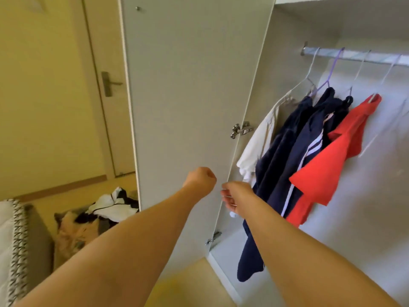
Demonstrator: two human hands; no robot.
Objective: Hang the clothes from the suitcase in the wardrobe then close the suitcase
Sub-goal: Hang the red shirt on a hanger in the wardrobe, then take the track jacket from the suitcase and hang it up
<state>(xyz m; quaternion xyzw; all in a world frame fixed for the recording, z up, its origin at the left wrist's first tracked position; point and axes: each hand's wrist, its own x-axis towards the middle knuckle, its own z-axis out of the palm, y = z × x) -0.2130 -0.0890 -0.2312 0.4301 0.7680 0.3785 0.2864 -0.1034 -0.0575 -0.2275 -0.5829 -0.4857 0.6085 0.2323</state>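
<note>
Wardrobe point(365, 196) open, pale grey inside, filling the right half of the view. Its door point(188, 96) swung wide to the left, inner face toward the camera, two metal hinges on the right edge.

Room door point(106, 107) far left, cream, closed, lever handle.

Bed edge point(13, 251) near left, white cover with a dark patterned band.

Suitcase point(73, 231) on the floor at far left, past the wardrobe door; partly hidden, lid position not readable. Loose clothes point(110, 204), white and dark, heaped on it.

Rail point(354, 56) across the top of the wardrobe. Hung from it, left to right: white garment point(256, 149), dark navy garment point(285, 149), navy piece with white stripes point(314, 138), red shirt point(332, 165). All on thin hangers, touching one another.

Left hand point(200, 180) closed in a fist against the door's face, nothing visible in it. Right hand point(235, 197) just right of it, at the door's hinge edge, fingers curled loosely, apparently empty; a grip cannot be confirmed.
</note>
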